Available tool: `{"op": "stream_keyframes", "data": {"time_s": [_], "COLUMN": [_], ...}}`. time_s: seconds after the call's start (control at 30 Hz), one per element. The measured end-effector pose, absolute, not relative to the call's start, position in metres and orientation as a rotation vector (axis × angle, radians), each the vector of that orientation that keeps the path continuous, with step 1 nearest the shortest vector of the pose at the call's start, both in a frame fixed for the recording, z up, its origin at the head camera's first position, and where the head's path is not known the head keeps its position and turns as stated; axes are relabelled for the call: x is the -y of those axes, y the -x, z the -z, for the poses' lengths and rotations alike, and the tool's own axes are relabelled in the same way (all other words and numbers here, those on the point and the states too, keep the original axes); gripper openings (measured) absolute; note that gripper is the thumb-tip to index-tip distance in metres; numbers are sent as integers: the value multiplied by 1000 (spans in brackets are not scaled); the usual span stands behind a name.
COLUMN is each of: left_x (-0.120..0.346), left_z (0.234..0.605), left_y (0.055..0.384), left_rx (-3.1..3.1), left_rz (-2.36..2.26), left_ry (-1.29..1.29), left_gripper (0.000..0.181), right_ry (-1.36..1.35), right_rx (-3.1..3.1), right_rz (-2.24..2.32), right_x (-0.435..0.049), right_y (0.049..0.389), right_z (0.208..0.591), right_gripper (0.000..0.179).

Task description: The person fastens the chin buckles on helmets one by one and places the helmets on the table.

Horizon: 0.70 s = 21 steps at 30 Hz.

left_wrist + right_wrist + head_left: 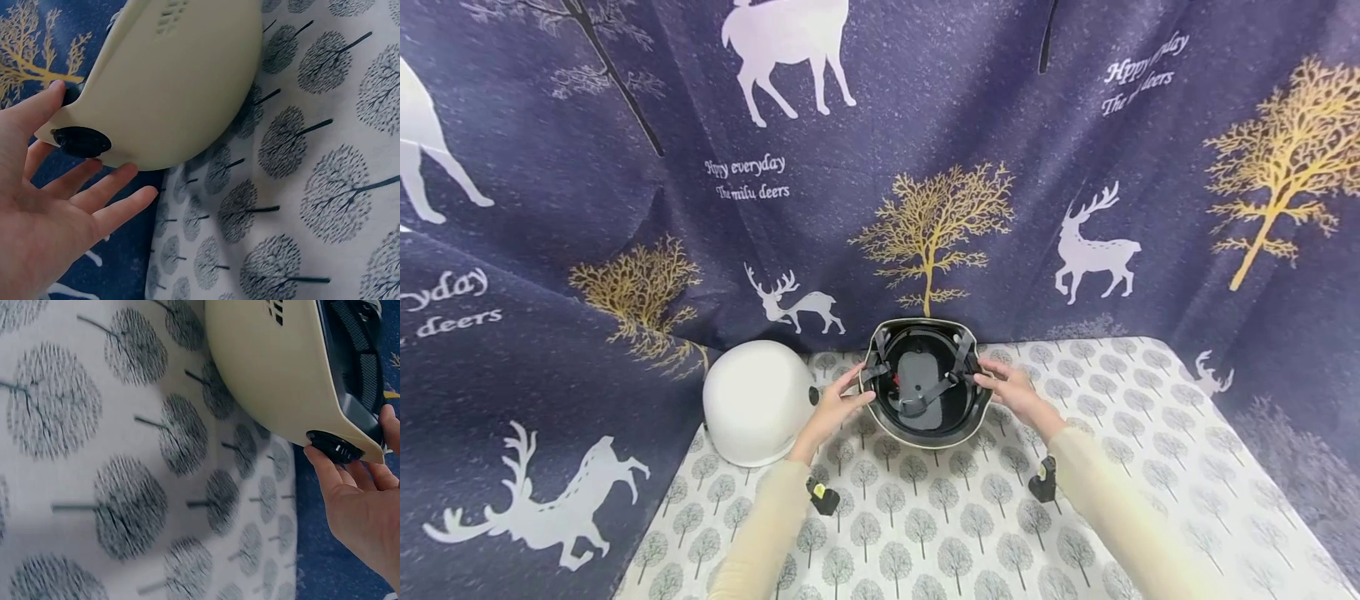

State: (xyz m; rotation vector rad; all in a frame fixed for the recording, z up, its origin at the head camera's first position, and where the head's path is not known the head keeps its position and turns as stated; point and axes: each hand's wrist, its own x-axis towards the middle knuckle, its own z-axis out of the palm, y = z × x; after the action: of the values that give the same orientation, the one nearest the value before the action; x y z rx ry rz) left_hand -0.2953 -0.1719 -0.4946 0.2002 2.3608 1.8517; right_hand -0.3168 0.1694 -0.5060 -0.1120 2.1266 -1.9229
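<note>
Two hands hold one helmet in the head view: the left hand (838, 402) and right hand (1017, 390) grip opposite sides of the helmet (917, 375), its hollow showing, over the surface's (940, 525) far part. Left of it sits a white dome (756, 404). Getting a grip looks done; release is not. Whether the straps (934, 392) are fastened cannot be told.

Left wrist view: thumb at the rim, fingers by a black disc (82, 142).

Right wrist view: fingers similarly pinch the rim near another disc (335, 446).
</note>
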Motion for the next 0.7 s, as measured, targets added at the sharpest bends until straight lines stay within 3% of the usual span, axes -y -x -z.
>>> {"op": "stream_keyframes", "data": {"time_s": [0.33,0.7], "left_x": [171,155], "left_z": [496,489], "left_y": [298,297], "left_rx": [-2309,-2359], "left_rz": [-1818,-1793], "left_ry": [-230,-205], "left_gripper": [77,74], "right_ry": [148,140], "right_rx": [-2216,-2331], "right_rz": [1863,1758], "right_x": [-159,-167], "right_y": [320,309], "right_z": [513,485], "right_gripper": [60,66]}}
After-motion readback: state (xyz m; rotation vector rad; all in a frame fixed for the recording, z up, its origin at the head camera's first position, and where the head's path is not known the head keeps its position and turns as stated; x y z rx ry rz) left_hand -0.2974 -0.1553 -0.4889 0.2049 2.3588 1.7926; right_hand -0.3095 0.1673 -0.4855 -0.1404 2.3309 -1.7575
